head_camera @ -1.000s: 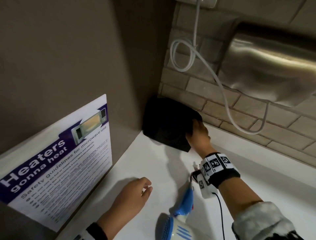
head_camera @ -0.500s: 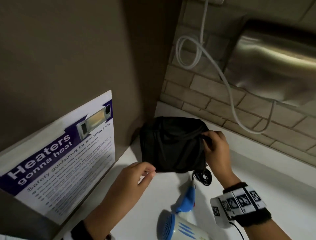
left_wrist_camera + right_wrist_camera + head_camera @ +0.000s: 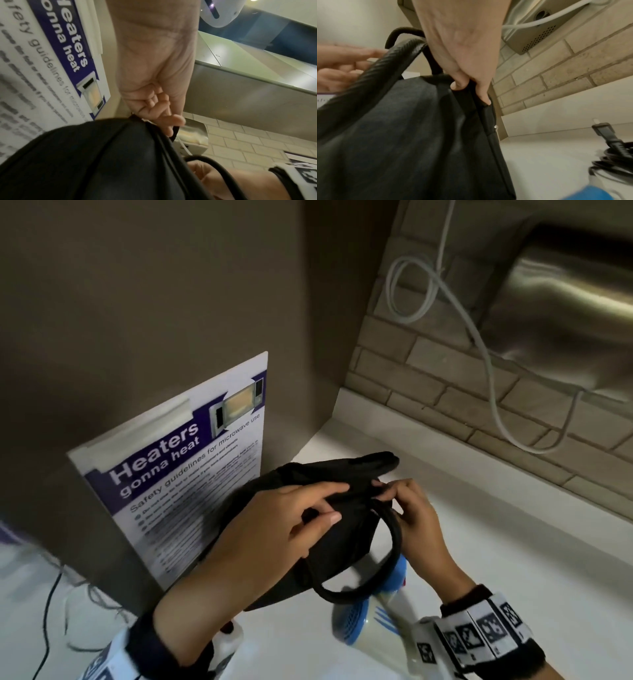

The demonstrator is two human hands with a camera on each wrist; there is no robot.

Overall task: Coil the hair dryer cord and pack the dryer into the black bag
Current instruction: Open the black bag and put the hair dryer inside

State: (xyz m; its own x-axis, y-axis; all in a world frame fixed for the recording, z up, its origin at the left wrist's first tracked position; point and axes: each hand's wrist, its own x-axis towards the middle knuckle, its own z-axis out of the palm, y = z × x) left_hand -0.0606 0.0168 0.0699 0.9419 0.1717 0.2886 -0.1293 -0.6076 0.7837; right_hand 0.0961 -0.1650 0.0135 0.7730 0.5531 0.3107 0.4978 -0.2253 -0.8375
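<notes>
While both hands hold the black bag above the white counter, the right hand pinches its top edge by the handle and the left hand grips the fabric. Below, near the bag, lies the blue-and-white hair dryer, its coiled black cord on the counter beside it.

I hold the bag up over the bench, my left hand on its left side, my right hand at its right edge. The hair dryer lies on the bench beneath it, its coiled cord beside it. A poster stands left, and a wall unit hangs behind to the right.
</notes>
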